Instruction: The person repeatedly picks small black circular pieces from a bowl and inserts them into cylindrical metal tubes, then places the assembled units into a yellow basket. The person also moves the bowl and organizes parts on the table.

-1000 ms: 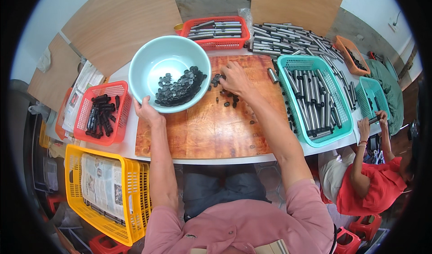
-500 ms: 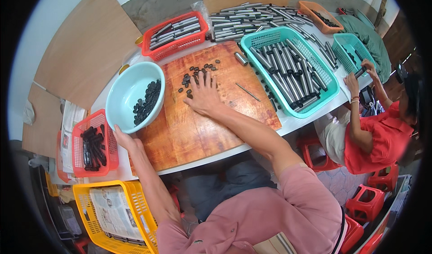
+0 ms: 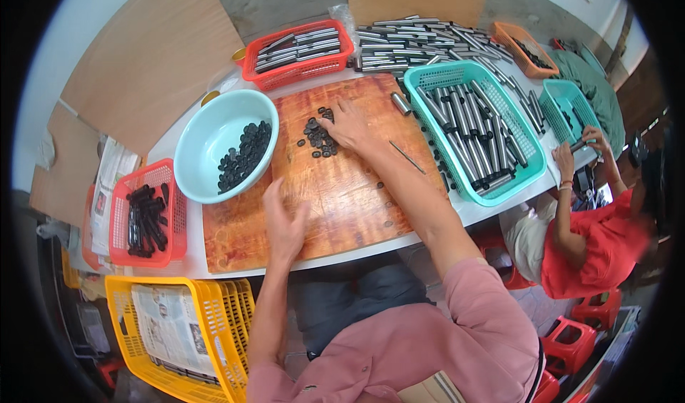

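My right hand (image 3: 351, 128) lies beside a pile of small black caps (image 3: 318, 136) on the wooden board (image 3: 335, 214). Its fingers are stretched along the pile's right side, thumb against the caps. Over the front left of the board hovers my left hand (image 3: 287, 224), open, fingers apart and nothing in it. A light blue bowl (image 3: 194, 146) stands at the board's left edge with many more black caps (image 3: 246, 157) inside. To the right of my right hand a thin metal rod (image 3: 407, 157) rests on the board, and a short metal tube (image 3: 401, 104) sits near the far right corner.
A turquoise basket (image 3: 531, 142) of metal tubes stands right; a red basket (image 3: 267, 80) of tubes is behind. More tubes (image 3: 428, 42) are heaped at the back. Black parts fill a red basket (image 3: 178, 228) at left. A co-worker in red (image 3: 589, 249) handles a tube at right.
My left hand has let go of the bowl's rim and moved right over the board. The caps, loosely spread before, now lie closer together beside my right hand.
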`<state>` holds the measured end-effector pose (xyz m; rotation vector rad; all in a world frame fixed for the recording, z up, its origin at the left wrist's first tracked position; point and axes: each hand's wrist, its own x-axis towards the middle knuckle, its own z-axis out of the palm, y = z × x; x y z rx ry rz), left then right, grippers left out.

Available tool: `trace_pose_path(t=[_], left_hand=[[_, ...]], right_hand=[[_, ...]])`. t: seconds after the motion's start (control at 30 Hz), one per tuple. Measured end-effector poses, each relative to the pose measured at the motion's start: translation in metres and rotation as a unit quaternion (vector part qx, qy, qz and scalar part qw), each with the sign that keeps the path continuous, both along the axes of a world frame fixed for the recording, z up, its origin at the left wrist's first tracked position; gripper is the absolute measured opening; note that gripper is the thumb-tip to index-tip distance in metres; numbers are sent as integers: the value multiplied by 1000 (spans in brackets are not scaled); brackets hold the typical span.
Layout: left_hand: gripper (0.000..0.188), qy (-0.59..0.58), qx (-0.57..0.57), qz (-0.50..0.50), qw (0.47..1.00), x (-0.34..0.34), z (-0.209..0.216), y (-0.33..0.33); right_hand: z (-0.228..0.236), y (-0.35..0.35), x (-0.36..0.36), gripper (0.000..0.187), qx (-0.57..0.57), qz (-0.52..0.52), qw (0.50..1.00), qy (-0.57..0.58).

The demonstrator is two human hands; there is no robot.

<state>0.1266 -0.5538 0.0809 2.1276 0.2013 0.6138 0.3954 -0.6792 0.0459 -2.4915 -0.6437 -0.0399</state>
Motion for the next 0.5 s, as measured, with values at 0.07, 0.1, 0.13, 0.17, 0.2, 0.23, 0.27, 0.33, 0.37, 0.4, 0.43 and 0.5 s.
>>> trace_pose_path(t=[0.07, 0.1, 0.13, 0.17, 0.2, 0.23, 0.27, 0.33, 0.37, 0.4, 0.43, 0.5], left_hand=[[93, 34, 133, -57, 989, 39, -15, -2], [105, 59, 162, -80, 982, 60, -21, -4], [109, 69, 182, -72, 978, 78, -26, -2], [114, 80, 204, -63, 974, 95, -29, 0], [118, 91, 227, -57, 968, 111, -32, 2], [121, 91, 239, -50, 966, 126, -33, 3], [123, 90, 251, -44, 963, 139, -34, 4], [125, 91, 269, -30, 958, 156, -44, 15], [124, 90, 263, -35, 960, 166, -47, 17], [124, 89, 257, -43, 961, 177, -48, 17], [123, 89, 253, -46, 962, 184, -48, 19], [115, 81, 249, -48, 964, 188, -45, 20]], right_hand=[[0, 4, -4, 74, 45, 36, 998, -1], [0, 1, -5, 71, 57, 35, 998, -12], [0, 1, -5, 69, 73, 36, 996, -22], [-1, 1, -5, 67, 91, 36, 995, -32], [-4, 0, -3, 66, 132, 33, 990, -36], [-7, -6, 1, 64, 174, 29, 984, -41], [-10, -13, 6, 63, 214, 23, 975, -46], [18, -31, -17, 59, 279, 35, 960, 15], [29, -45, -31, 57, 309, 37, 949, 43], [25, -57, -41, 52, 327, 26, 944, 40], [26, -66, -57, 50, 309, 37, 950, 20], [35, -85, -92, 48, 273, 59, 960, -21]])
